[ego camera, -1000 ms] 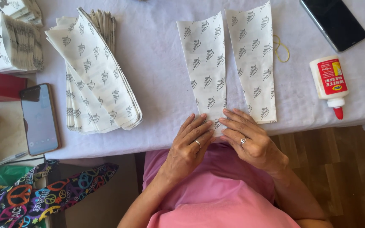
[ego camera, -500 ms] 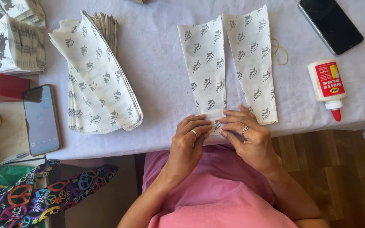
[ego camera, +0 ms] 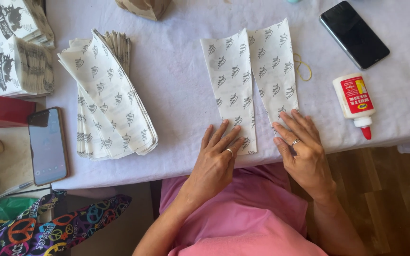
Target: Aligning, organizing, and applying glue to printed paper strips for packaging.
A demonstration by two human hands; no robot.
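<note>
At the table's near edge, the left hand (ego camera: 217,159) lies flat, fingers spread, on the bottom of the left printed paper strip (ego camera: 232,87), while the right hand (ego camera: 302,151), also open, presses the right strip (ego camera: 277,71). Half a second ago both hands were bunched together there; now they have parted. Farther off lie a glue bottle (ego camera: 354,102), rubber band (ego camera: 302,67) and black phone (ego camera: 354,34).

Single head-worn view, looking almost straight down from above the hands (ego camera: 257,159), near enough for both to fill the lower middle. Beyond the fingertips, the lilac-covered surface (ego camera: 181,85) up to the top edge; below the wrists, lap and wooden floor (ego camera: 395,189).
</note>
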